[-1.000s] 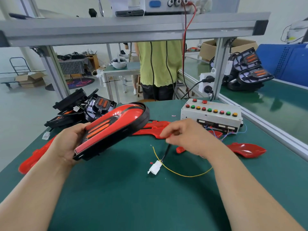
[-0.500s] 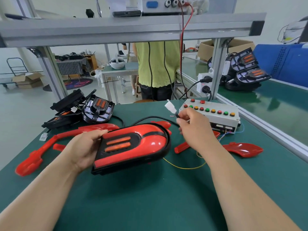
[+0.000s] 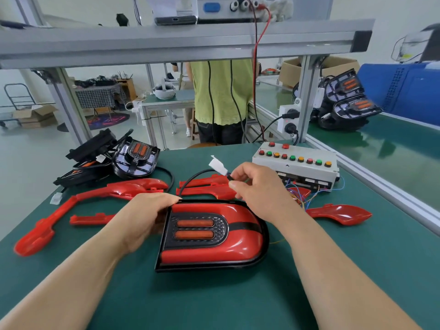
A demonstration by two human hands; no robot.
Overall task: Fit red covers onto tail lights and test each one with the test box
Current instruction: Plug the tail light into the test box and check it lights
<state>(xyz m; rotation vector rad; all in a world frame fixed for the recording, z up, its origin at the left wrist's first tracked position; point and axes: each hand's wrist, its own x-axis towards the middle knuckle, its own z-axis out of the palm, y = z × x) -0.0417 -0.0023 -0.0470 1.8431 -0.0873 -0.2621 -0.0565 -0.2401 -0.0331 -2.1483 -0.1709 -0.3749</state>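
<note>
A tail light (image 3: pixel 212 234) with its red cover fitted lies flat on the green table, two orange lenses facing up. My left hand (image 3: pixel 147 215) grips its left end. My right hand (image 3: pixel 257 184) pinches the light's black cable just below the white connector (image 3: pixel 217 165), held up above the table. The white test box (image 3: pixel 297 166) with red, green and yellow buttons stands just right of that hand, loose coloured wires trailing from its front.
Several loose red covers (image 3: pixel 128 190) lie across the table's middle and left; another (image 3: pixel 340 214) lies at the right. Uncovered black tail lights (image 3: pixel 135 157) are piled at the back left. More tail lights (image 3: pixel 347 103) sit beyond the right rail. A person in a green shirt (image 3: pixel 221 91) stands behind.
The tail light has come down from my raised left hand to lie flat on the table. My right hand picked up the cable and lifted the white connector toward the test box.
</note>
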